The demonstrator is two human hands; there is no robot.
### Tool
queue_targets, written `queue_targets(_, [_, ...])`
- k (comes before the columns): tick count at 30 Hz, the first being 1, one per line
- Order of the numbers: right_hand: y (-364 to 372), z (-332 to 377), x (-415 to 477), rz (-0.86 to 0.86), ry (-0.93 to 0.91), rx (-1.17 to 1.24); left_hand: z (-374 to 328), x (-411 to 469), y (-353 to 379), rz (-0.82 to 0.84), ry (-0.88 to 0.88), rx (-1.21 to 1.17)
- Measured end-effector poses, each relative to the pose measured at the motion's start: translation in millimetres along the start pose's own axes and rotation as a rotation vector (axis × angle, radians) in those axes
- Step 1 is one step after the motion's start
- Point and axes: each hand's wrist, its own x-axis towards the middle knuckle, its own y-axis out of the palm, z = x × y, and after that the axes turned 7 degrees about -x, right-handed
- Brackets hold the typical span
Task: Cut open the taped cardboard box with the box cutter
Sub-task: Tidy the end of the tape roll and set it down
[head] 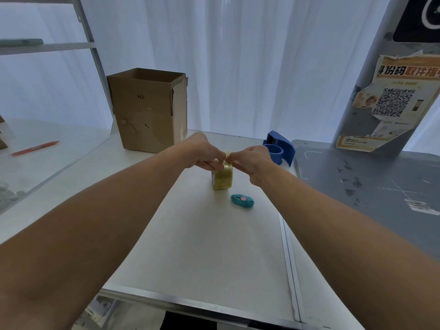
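A brown cardboard box stands upright at the back left of the white table, its top open. A yellowish roll of clear tape stands on edge at the table's middle. My left hand grips the top of the roll. My right hand pinches the tape's loose end at the roll's top, fingertips meeting those of the left. A small teal box cutter with a pink button lies on the table just in front of the roll, to its right, untouched.
A blue tape dispenser sits behind my right hand. A grey scuffed surface adjoins the table on the right, with a post carrying a torn poster. A red pen lies on the left glass shelf.
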Motion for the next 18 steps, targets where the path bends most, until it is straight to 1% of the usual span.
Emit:
queue_targets(5, [-4.3,-6.3,-1.5,0.056,-0.04,0.058,0.6,-1.3,-6.5,0.047,-0.027,-0.031])
queue_targets(10, [-10.3,-11.7,-8.6,0.133,-0.103,0.167,8.5,-6.0,-16.1,0.125,0.067,-0.043])
queue_targets(12, [-10.7,-13.2,-9.3,0.148,-0.133,0.143,13.5,-6.1,-17.6,0.134,0.114,0.01])
queue_targets(15, [-11.2,-13.4,-9.6,0.152,-0.146,0.1,17.7,-2.5,-16.4,0.083,0.166,0.077])
queue_targets(18, [-10.9,-13.6,-9.5,0.135,-0.162,0.073,18.2,-0.2,-14.0,0.087,0.198,0.09])
